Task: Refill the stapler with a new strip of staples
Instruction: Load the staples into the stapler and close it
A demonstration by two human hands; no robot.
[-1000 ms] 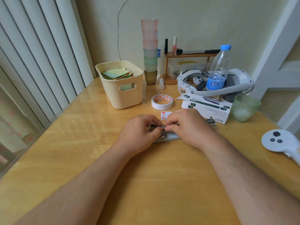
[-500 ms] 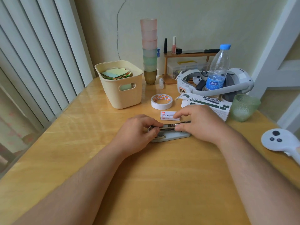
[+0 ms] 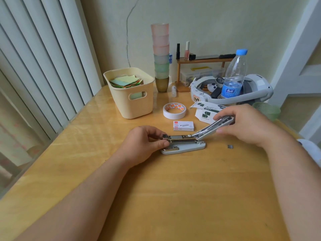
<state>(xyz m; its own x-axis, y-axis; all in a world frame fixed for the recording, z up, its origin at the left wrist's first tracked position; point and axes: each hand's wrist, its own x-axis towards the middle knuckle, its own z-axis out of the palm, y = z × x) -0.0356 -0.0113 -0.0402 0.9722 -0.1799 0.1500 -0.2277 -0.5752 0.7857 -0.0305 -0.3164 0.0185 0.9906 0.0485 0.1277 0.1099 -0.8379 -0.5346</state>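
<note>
Behind stapler: staple box, perhaps.

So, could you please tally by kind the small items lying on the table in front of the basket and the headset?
Stapler: 1
Box of staples: 1
Roll of tape: 1
White-and-green carton: 1
Small loose grey piece: 1
Total: 5

- A single head-worn wide-angle camera looked forward and down over the glossy yellow wooden table.
- Both bare forearms entered from the bottom edge, close to the lens.
- It faced the pale cracked wall, with white vertical blinds bending along the left side.
</note>
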